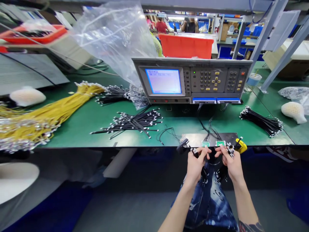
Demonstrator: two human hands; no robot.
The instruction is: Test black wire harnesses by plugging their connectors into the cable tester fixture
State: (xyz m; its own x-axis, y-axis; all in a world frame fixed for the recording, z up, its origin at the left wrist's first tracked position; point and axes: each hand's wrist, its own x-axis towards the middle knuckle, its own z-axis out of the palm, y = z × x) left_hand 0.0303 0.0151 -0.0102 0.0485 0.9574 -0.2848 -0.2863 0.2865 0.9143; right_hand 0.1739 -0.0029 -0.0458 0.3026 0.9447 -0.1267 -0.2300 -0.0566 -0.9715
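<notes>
**Both hands busy at the boards, with cables lying on either side**

The work looks partway through. At lower right of the frame, the left hand (196, 161) grips black cables (194, 151) with thumb and fingertips drawn together beside one green board (205, 144). The right hand (233, 162) clasps white-tipped cables (230, 150), its fingertips pinched by a second board (220, 143); whether any end is seated is too small to tell. Leads (202, 123) already join the boards to the machine (188, 84), whose screen is lit.

A loose cable pile (131, 122) lies at centre left and a neater bundle (261, 121) at right. Which is finished cannot be told, but plenty seems left to handle.

The green table (79, 130) also bears yellow wires (65, 103) at left. A clear bag (116, 35) hangs at upper left of centre; beyond a red bin (185, 46), people (190, 25) and shelving fill the top.
</notes>
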